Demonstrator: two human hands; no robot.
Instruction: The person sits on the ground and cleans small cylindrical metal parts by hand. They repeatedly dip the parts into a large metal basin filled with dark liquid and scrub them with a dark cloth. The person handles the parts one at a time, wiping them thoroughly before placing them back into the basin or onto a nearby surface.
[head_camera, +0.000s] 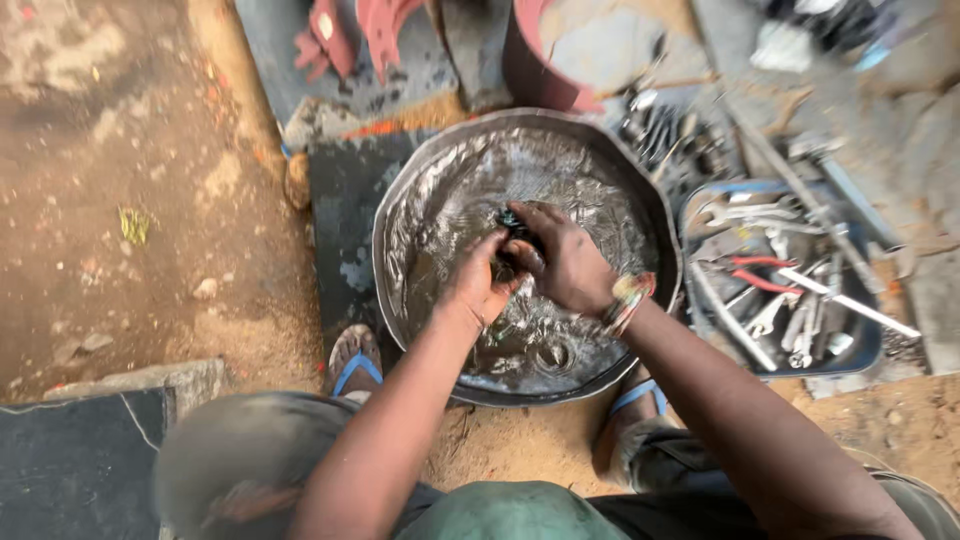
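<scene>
Bare dirt ground is carrying a wide metal basin (400, 215) of dark liquid. I'm closing my left hand (478, 285) and right hand (566, 262) together around a small dark part (512, 222) near the basin's middle; a tray of wrenches (775, 290) is sitting beside its right rim.

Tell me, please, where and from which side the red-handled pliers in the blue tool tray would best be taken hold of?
Probably by the two red handles, coming from above on the tray's basin side. The red-handled pliers lie flat on top of the wrenches in the blue tool tray, handles spread and uncovered, while their jaw end runs under a long metal bar. Both hands are busy in the basin.
</scene>
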